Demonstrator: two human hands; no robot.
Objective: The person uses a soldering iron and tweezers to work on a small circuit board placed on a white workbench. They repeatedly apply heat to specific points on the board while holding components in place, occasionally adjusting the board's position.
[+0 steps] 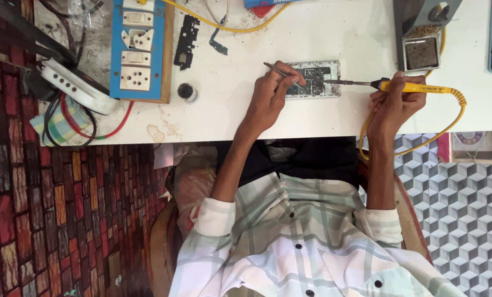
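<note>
Left hand [271, 96]: rests on the white tabletop [246, 104] just left of the opened phone, fingers pinched together on a pair of thin metal tweezers [276, 70]; the tweezer tips point into the phone's exposed inside.
Right hand [394, 102]: wrapped tightly round the yellow handle of a soldering iron [416, 87], well right of the phone; the iron lies nearly level, its dark metal tip reaching left to the phone's right edge.
Opened phone [315, 78]: lies flat near the middle of the tabletop, back cover off, dark circuit board showing inside a pale frame; it sits between the two hands.
Iron's cord [455, 110]: yellow, loops from the handle's end down over the tabletop's front edge and back up.
Iron stand [422, 33]: grey, at the far right of the tabletop, with a square tray holding a brownish pad.
Switch board [138, 49]: blue panel with white sockets and switches on a wooden base, at the left.
Small round pot [187, 92]: dark, just right of the board's lower corner.
Black phone parts [186, 33]: lie right of the board.
Cables [70, 121]: red, black and white, bunched at the tabletop's left end.
Sleeves [218, 217]: pale checked, rolled at the forearms.
</note>
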